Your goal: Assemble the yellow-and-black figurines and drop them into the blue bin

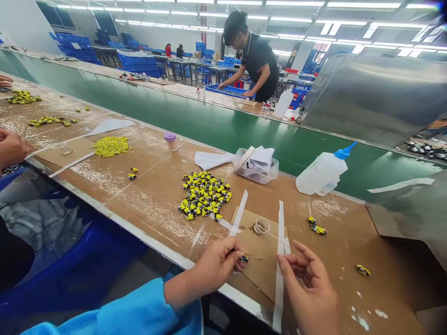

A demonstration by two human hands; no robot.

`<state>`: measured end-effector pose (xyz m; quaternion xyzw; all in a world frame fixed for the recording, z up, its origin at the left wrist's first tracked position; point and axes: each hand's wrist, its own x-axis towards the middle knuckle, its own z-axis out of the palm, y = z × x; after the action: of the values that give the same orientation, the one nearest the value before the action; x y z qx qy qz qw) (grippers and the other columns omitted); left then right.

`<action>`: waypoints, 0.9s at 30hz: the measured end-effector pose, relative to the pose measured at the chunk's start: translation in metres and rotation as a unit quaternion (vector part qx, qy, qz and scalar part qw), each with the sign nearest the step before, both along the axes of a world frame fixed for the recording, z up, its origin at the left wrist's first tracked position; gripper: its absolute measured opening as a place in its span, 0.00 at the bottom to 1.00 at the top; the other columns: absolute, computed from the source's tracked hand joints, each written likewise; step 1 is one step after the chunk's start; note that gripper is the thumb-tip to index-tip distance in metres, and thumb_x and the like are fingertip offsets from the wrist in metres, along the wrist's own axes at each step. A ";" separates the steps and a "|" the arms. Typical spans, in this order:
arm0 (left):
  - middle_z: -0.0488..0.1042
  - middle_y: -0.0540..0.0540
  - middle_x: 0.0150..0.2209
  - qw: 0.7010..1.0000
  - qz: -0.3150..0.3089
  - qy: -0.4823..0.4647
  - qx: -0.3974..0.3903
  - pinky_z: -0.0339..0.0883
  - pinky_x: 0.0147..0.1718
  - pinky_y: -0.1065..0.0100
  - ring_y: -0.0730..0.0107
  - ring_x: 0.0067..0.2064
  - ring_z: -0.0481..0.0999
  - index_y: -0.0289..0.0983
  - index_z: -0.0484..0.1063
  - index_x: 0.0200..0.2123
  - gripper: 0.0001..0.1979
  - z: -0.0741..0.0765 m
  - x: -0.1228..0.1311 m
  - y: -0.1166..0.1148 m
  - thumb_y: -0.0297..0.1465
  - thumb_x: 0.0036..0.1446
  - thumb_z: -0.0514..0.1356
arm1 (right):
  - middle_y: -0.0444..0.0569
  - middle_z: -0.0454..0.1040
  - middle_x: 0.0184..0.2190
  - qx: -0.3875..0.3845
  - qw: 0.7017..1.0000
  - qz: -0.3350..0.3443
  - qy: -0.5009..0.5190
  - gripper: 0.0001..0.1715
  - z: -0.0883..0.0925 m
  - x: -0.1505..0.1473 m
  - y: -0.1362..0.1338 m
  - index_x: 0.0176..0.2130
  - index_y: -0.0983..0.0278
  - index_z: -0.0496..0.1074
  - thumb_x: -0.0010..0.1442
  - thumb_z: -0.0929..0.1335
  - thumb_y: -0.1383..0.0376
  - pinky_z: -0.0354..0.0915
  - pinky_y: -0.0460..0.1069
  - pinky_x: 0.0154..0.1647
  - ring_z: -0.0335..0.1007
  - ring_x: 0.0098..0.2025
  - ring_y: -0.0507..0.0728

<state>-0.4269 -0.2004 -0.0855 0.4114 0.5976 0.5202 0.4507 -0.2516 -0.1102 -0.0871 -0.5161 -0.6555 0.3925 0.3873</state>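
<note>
While your left hand (213,266) pinches small black-and-yellow part (244,258) between fingertips, your right hand (309,291) hangs open and spread, just beside thin wooden stick (275,238) lying over cardboard sheet (260,265). Pile of similar parts (204,195) sits on brown-covered bench (153,204), ahead of your hands; plastic squeeze bottle (321,173) with blue nozzle farther right.

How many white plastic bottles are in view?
2: a squeeze bottle with a blue nozzle on the near bench, and a second bottle on the far bench. Others may be hidden.
</note>
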 end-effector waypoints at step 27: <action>0.72 0.46 0.26 0.992 -0.034 -0.118 -0.042 0.68 0.32 0.66 0.70 0.29 0.73 0.33 0.67 0.31 0.19 0.003 -0.003 0.001 0.45 0.51 0.59 | 0.50 0.77 0.34 0.018 1.000 0.001 -0.023 0.23 0.027 -0.019 0.020 0.38 0.64 0.75 0.57 0.65 0.49 0.67 0.47 0.37 0.73 0.35 0.55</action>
<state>-0.4294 -0.1993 -0.0828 0.3478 0.5473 0.5237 0.5525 -0.2703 -0.0901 -0.0606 -0.5174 -0.6714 0.3689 0.3812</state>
